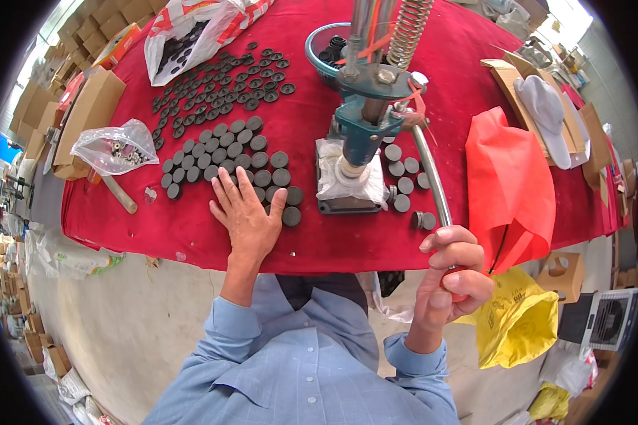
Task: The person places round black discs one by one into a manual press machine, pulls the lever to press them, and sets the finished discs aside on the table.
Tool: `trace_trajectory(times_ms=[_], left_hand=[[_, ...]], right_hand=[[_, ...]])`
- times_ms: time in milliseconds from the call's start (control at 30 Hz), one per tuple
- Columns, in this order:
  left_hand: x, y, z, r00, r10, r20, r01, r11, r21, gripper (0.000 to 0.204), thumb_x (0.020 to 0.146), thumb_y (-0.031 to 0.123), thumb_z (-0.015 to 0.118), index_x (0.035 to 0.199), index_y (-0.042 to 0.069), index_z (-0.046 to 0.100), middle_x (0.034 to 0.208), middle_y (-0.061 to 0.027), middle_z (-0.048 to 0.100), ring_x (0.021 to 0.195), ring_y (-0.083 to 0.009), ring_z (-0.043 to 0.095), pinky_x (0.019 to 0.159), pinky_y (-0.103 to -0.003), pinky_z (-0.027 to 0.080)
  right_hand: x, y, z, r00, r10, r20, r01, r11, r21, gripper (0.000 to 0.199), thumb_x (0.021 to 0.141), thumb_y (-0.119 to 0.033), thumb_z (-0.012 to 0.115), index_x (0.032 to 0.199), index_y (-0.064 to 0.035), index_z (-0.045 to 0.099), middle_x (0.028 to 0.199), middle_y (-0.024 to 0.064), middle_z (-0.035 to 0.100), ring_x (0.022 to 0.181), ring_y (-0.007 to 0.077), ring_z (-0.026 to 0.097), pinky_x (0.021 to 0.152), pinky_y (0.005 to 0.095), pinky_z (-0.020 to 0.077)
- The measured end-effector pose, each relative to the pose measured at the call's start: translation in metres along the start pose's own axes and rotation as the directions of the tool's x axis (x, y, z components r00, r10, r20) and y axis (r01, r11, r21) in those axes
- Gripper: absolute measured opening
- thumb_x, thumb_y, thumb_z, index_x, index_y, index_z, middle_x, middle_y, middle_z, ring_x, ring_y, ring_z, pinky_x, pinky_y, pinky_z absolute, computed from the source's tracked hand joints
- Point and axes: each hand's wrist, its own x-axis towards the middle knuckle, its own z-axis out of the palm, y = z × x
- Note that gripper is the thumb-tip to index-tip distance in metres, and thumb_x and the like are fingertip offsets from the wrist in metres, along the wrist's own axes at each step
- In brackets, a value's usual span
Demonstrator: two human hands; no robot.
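Note:
My left hand lies with its fingers spread over the near edge of a cluster of round dark grey caps on the red cloth. Nothing is visibly gripped in it, though the underside of the fingers is hidden. My right hand is closed around the red-ended grip of a metal lever. That lever runs up to a green bench press with a coil spring. Below the press ram, a white plastic wrap covers the base. More grey caps lie right of the press.
Small black discs spread beyond the caps, near a white-and-red bag. A blue bowl of black parts stands behind the press. Left are a bag of metal pieces and a wooden handle; right, a red bag.

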Motion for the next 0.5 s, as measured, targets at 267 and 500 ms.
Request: trace_trajectory(times_ms=[267,500], left_hand=[[0.052,0.017,-0.007,0.903,0.372,-0.215,-0.394,0.917,-0.068,0.029,0.091,0.030,0.075,0.113,0.012,0.077,0.115,-0.0023,0.074,0.117,-0.0221,0.060,0.103,-0.051,0.035],[0.069,0.009,0.000,0.936,0.333,-0.114,-0.346,0.929,-0.129,0.031,0.082,0.026,0.083,0.109,0.011,0.079,0.100,-0.0035,0.077,0.098,-0.0266,0.065,0.086,-0.043,0.048]], right_hand=[[-0.001,0.001,-0.002,1.000,0.000,0.028,-0.001,0.999,0.051,0.025,0.100,-0.026,0.067,0.111,-0.0112,0.050,0.096,0.0168,0.059,0.102,0.0375,0.063,0.070,0.0400,0.0589],[-0.008,0.009,0.009,0.997,-0.063,-0.032,0.065,0.995,0.074,0.025,0.098,-0.019,0.069,0.112,-0.0107,0.049,0.097,0.0169,0.061,0.102,0.0382,0.064,0.068,0.0388,0.0567]])
